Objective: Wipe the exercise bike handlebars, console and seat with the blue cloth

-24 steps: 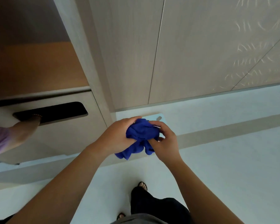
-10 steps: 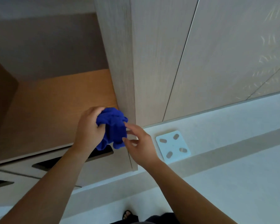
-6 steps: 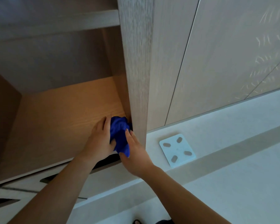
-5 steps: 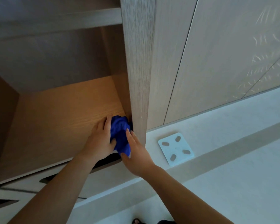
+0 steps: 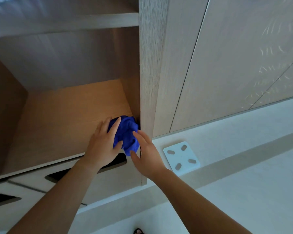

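Head view: the blue cloth point(image 5: 125, 132) lies bunched on the wooden shelf point(image 5: 66, 115), in the shelf's front right corner, touching the upright panel point(image 5: 149, 81). The left hand point(image 5: 102, 146) rests on the cloth's left side with fingers spread and lying over the fabric; the right hand point(image 5: 147, 154) touches its right edge, fingers apart, not clamped. A white scale point(image 5: 181, 157) lies on the floor, right of the panel.

You see no readable text, label, brand or number anywhere; the white floor scale point(image 5: 181, 158) bears only four blank grey pads.
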`<state>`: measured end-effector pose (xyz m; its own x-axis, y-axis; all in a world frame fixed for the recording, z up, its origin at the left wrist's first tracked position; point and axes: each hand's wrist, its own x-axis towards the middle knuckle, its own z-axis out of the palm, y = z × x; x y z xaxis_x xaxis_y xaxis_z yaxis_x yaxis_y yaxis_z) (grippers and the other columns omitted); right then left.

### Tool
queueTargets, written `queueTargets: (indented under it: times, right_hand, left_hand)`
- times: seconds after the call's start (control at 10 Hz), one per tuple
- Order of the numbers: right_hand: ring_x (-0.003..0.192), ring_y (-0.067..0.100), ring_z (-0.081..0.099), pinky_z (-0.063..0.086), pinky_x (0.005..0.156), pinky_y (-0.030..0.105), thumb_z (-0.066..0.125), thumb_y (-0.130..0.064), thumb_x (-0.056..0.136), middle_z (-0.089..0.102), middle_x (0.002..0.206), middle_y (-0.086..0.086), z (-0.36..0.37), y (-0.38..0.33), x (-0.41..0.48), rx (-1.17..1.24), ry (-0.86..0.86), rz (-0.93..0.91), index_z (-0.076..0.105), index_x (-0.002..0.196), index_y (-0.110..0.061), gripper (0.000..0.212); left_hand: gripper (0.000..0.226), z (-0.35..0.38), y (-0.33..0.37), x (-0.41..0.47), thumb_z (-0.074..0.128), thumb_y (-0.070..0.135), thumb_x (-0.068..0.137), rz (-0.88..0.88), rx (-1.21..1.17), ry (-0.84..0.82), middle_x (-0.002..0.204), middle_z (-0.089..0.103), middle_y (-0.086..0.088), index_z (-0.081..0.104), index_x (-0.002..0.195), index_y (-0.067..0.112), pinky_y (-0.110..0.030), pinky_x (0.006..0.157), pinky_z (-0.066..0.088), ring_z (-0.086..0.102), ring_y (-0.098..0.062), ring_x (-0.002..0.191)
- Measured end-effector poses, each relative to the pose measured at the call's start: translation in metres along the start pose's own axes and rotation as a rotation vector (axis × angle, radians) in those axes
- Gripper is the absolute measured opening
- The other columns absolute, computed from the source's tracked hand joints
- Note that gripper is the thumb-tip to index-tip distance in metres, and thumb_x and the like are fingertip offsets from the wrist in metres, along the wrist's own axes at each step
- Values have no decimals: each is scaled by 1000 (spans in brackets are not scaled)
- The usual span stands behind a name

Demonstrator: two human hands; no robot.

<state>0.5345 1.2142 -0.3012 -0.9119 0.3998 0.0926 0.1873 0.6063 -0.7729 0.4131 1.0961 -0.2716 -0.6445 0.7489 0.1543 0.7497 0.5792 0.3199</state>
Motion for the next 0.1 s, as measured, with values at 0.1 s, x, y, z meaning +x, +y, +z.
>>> queueTargets:
  times: [0.1]
  right_hand:
    - [131,11,36,36,101,20,57,-22,90,28,151,-3,-4,1,-5,55,42,9,32,144,-22,59]
  left_hand:
    - [72,-3,7,-6,62,27,85,20,13,42,147,28,-14,25,145,13,-49,98,41,32,-32,130]
